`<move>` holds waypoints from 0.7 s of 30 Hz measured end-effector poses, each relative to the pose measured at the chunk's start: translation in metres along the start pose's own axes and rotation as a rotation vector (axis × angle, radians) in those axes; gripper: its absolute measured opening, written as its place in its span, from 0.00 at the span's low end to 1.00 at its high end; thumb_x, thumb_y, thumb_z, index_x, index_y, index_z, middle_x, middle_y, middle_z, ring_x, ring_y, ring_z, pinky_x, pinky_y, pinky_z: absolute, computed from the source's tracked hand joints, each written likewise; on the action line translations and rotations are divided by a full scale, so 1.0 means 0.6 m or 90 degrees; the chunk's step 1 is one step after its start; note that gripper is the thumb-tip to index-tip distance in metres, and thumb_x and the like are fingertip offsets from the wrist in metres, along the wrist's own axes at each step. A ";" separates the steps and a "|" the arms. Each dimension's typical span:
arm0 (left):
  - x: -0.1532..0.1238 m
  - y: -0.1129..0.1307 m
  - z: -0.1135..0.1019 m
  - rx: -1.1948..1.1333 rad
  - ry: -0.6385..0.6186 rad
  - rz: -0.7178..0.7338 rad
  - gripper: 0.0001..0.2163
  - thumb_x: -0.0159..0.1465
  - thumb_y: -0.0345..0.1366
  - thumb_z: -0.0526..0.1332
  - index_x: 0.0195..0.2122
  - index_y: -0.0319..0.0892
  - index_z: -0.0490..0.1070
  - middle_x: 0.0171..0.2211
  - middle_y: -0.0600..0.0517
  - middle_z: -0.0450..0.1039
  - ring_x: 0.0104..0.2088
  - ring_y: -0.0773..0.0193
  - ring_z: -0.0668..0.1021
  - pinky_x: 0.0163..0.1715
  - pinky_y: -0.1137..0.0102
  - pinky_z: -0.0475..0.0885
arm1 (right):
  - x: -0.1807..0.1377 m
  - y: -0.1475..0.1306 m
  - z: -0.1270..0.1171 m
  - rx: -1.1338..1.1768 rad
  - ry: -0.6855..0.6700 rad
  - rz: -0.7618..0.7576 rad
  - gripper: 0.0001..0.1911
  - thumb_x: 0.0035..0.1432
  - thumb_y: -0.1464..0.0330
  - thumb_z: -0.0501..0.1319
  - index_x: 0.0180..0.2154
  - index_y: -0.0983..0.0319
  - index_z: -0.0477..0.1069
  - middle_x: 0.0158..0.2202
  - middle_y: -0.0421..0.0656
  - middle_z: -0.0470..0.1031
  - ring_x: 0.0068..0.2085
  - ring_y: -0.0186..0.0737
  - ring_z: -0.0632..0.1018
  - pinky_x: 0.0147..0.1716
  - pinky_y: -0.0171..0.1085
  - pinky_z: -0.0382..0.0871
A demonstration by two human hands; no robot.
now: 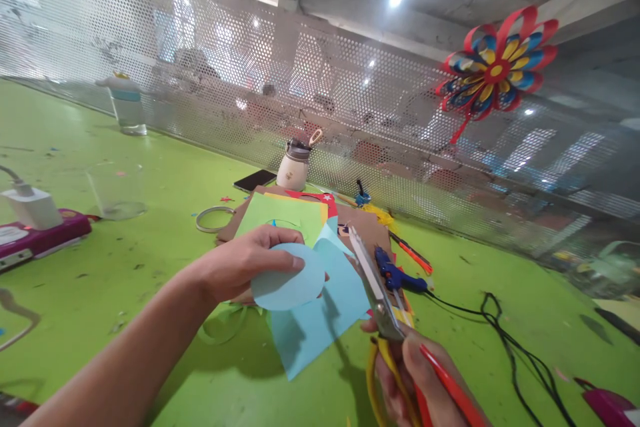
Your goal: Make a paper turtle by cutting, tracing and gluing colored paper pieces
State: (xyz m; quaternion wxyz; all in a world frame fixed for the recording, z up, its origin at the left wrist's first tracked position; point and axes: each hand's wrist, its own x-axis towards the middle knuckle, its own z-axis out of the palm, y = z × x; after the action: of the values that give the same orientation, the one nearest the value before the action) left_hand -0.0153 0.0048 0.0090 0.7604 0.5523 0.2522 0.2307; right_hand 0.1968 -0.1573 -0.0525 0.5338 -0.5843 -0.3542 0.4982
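Observation:
A light blue paper circle [290, 283] is pinched in my left hand [240, 260], the thumb on top and the fingers beneath. My right hand [425, 373] grips a pair of scissors [373, 280], blades pointing up and away, with yellow and red at the handles. Its blades look nearly together and stand to the right of the circle. Beneath the circle lies a larger light blue sheet [320, 333], one corner curled up. Behind my left hand is a green sheet [270, 210] on a piece of brown cardboard [370, 230].
A blue glue gun [397, 273] with a black cord lies right of the cardboard, near a red-and-black cutter [413, 253]. At the back stand a white bottle [293, 167] and a phone [255, 180]. A clear cup [117, 193] and purple power strip [45, 237] are left.

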 end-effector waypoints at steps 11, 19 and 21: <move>0.012 -0.004 -0.004 0.050 0.084 0.109 0.09 0.52 0.35 0.69 0.29 0.36 0.73 0.24 0.48 0.77 0.24 0.63 0.78 0.22 0.74 0.71 | 0.042 0.004 -0.019 0.131 -0.162 -0.062 0.25 0.57 0.48 0.57 0.45 0.61 0.70 0.27 0.40 0.72 0.27 0.37 0.73 0.30 0.37 0.67; 0.046 -0.012 -0.064 -0.073 0.333 0.250 0.09 0.52 0.30 0.66 0.34 0.38 0.70 0.26 0.51 0.77 0.28 0.66 0.78 0.30 0.74 0.74 | -0.002 -0.050 -0.049 -0.419 -0.077 -0.184 0.20 0.55 0.57 0.62 0.46 0.60 0.72 0.30 0.40 0.71 0.31 0.40 0.72 0.33 0.37 0.66; 0.052 -0.018 -0.065 -0.061 0.310 0.226 0.09 0.52 0.31 0.66 0.34 0.38 0.70 0.26 0.50 0.77 0.27 0.64 0.78 0.30 0.72 0.75 | -0.016 -0.052 -0.062 -0.542 -0.093 -0.167 0.18 0.52 0.57 0.65 0.42 0.59 0.74 0.33 0.41 0.72 0.31 0.40 0.71 0.32 0.37 0.66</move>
State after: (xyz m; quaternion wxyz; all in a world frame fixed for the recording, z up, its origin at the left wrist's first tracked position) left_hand -0.0157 0.0494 -0.0153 0.6506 0.4797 0.3152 0.4973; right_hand 0.2341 -0.1708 -0.0225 0.2777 -0.6653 -0.6356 0.2762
